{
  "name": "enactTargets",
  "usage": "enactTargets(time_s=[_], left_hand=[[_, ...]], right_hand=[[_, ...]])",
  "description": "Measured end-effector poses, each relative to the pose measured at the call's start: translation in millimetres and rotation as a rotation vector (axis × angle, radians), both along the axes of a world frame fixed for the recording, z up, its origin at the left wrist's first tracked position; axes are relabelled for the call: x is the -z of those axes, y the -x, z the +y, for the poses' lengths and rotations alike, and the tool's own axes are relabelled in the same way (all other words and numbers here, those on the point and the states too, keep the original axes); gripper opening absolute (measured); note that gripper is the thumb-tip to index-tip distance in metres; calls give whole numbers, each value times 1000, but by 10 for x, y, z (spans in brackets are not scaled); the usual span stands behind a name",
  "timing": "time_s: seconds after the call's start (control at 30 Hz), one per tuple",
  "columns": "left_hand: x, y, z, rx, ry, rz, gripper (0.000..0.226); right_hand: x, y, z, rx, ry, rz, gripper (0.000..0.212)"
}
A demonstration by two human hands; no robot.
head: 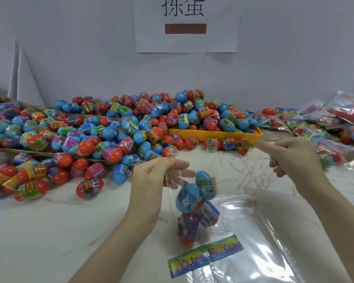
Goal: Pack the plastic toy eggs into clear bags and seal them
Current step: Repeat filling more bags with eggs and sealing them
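Right across the white tabletop (49,231) lies a big heap of red and blue plastic toy eggs (102,129), each with a bright wrapper round its middle. Some sit in a flat yellow plastic tray (213,134) near the wall. On the right is a pile of filled clear bags (335,117). A white paper sign (187,24) with black writing hangs on the wall. Near the front lies a stack of flat clear plastic bags (260,231). One clear bag (194,203) hangs up in the air, holding two blue eggs (187,198) and red eggs (187,229) below them. Its colourful card strip (205,255) is at the bottom. The left hand (151,176) pinches the bag's top edge with its fingers, and the eggs hang just below. The right hand (294,158) is up beside it with curled fingers, pinching the bag's other thin edge.
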State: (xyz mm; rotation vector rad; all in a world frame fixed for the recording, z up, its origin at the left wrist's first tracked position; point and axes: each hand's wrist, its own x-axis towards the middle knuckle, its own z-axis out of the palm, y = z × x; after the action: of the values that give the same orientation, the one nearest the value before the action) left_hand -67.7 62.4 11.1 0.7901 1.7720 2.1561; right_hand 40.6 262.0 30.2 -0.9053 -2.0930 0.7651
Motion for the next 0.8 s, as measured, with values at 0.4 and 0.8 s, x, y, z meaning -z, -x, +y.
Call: enactTargets(time_s=[0.4,0.8], left_hand=[[1,29,2,47,17,-81,46],[6,46,22,188,71,-174,42]], right_hand=[[28,79,-198,-199,-155,-153,85],[5,145,-461,-761,464,-50,30]])
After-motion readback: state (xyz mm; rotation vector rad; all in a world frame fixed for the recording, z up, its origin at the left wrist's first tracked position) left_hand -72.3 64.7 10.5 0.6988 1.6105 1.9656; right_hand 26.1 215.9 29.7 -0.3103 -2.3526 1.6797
